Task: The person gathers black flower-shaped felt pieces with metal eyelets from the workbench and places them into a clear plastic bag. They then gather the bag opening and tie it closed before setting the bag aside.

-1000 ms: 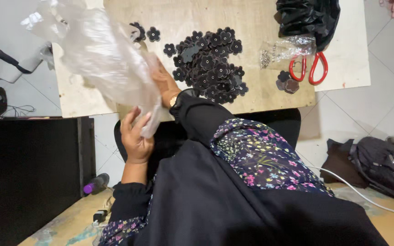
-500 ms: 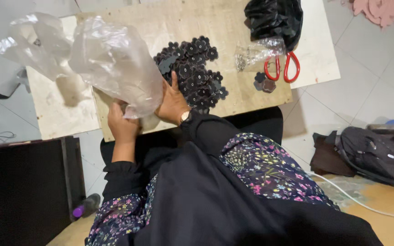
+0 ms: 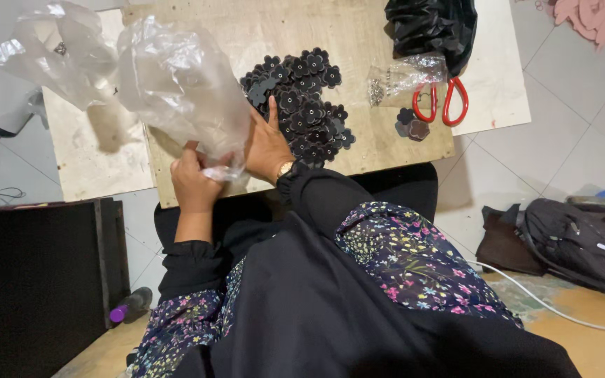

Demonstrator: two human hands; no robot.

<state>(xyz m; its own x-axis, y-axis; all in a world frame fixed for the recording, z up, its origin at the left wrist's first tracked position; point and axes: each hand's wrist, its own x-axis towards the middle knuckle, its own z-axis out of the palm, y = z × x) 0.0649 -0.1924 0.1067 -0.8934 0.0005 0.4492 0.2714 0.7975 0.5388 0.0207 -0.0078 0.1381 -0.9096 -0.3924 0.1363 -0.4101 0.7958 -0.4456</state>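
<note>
Clear plastic bag (image 3: 176,84) gripped by left hand (image 3: 192,183), right hand (image 3: 267,147) seemingly alongside

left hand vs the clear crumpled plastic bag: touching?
Touching. The head view shows the left hand closed around the gathered bottom end of the clear crumpled plastic bag, with no gap between fingers and plastic.

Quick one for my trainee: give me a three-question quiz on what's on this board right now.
1. True or false: both hands grip the clear plastic bag.
2. Which lies nearest the red scissors? A) purple bottle B) small clear packet C) grey backpack
3. Fill in: the pile of black flowers sits on the ____ board.

Key:
1. True: the left hand and right hand hold its bunched lower end.
2. B: the small clear packet touches the handles.
3. Wooden: the wooden board.
</note>
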